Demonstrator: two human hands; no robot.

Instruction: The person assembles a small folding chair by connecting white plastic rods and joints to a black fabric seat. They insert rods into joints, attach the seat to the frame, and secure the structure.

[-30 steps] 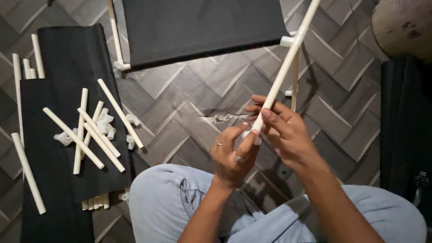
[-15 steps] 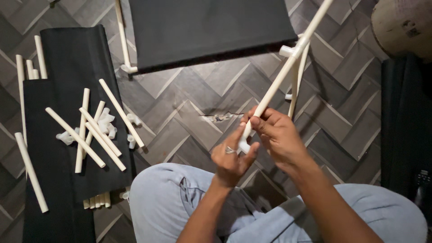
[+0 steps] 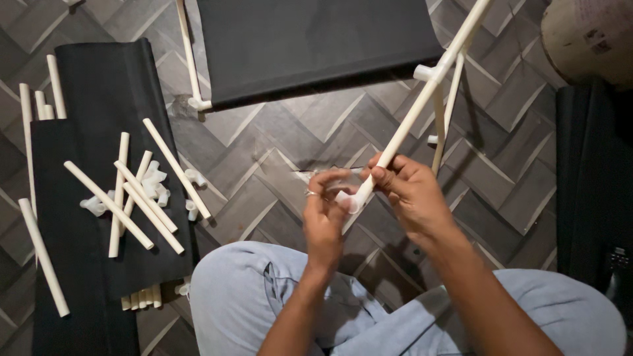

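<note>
1. I see a white connector (image 3: 347,200) at the lower end of a long white tube (image 3: 422,105), just above my lap.
2. My left hand (image 3: 326,211) pinches the connector shut-fingered; my right hand (image 3: 409,191) wraps the tube beside it, steadying the joint.
3. Left of the connector, loose tubes (image 3: 132,198) lie on black fabric (image 3: 99,132); beyond it, a fabric-covered frame (image 3: 310,46) rests on the floor.
</note>
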